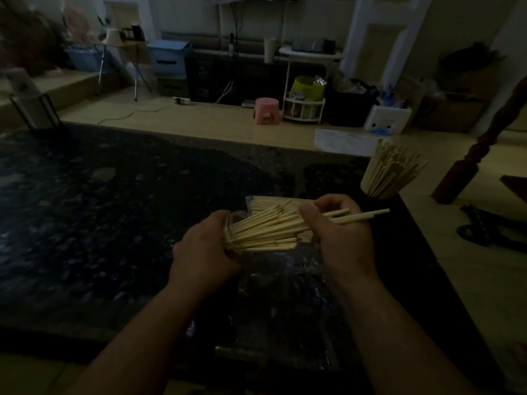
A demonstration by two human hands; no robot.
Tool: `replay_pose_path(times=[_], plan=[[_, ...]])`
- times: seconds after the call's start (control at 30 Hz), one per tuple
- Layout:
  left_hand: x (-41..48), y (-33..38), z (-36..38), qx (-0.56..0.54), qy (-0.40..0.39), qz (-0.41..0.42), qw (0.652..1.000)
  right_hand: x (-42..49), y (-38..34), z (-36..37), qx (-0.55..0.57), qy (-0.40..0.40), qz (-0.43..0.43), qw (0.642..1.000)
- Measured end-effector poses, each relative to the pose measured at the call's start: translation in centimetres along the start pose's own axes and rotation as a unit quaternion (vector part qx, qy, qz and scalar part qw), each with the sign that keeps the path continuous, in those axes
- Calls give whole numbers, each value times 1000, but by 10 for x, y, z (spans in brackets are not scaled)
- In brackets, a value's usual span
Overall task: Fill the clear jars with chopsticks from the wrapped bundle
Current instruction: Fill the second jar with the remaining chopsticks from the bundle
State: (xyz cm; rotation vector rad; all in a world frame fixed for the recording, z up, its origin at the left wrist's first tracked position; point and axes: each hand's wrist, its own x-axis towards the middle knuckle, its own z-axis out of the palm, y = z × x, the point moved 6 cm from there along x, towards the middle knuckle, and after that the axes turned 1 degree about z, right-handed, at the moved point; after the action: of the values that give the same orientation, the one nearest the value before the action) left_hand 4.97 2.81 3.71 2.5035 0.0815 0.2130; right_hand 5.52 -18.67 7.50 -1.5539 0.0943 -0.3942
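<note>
The clear jar [231, 220] lies tipped on its side in the left hand [205, 252], whose fingers curl around it, mouth facing right so sticks slide in lengthwise. The right hand [339, 235] clasps a sheaf of chopsticks [273, 226] half inside it. The wrapped bundle [273, 201] lies just behind, within reach. A second jar [385, 178] (already packed) stands upright near the right edge of the dark speckled bench [114, 209]. Beyond, on the dim room's floor, is a pink stool [265, 107].

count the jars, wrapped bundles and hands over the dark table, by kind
clear jars: 2 (held jar, standing jar)
wrapped bundle: 1
hands: 2 (left hand, right hand)
chopsticks: too many to count, left out
total: 5
</note>
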Motion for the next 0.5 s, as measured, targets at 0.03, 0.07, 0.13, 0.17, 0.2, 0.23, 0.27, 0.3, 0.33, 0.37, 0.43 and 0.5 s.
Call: replay_pose_path(times=[0.03, 0.07, 0.13, 0.17, 0.2, 0.23, 0.27, 0.3, 0.33, 0.37, 0.43, 0.5], plan=[[0, -1, 0, -1, 0, -2, 1000, 0, 0, 0, 37, 5, 16, 999], [0, -1, 1, -4, 0, -3, 1000, 0, 0, 0, 72, 8, 29, 997], [-1, -2, 1, -6, 2, -1, 1000, 0, 0, -1, 117, 7, 35, 993], [-1, -2, 0, -4, 2, -1, 1000, 0, 0, 0, 132, 3, 33, 991], [-1, -2, 0, -1, 1, -1, 1000, 0, 0, 1, 141, 0, 32, 989], [-1, -2, 0, 1, 2, 0, 1000, 0, 0, 2, 136, 0, 32, 990], [-1, -2, 0, 3, 4, -1, 1000, 0, 0, 2, 108, 6, 32, 994], [-1, -1, -1, 4, 7, 0, 1000, 0, 1, 1, 60, 11, 28, 998], [0, -1, -1, 4, 9, 2, 1000, 0, 1, 2, 8, 13, 21, 1000], [-1, 0, -2, 2, 11, 5, 1000, 0, 2, 2, -30, 11, 13, 999], [-1, 1, -2, -2, 13, 11, 1000, -2, 5, 2, -48, 13, 7, 999], [-1, 3, -3, -3, 16, 14, 1000, -4, 5, 1, -52, 21, 18, 998]])
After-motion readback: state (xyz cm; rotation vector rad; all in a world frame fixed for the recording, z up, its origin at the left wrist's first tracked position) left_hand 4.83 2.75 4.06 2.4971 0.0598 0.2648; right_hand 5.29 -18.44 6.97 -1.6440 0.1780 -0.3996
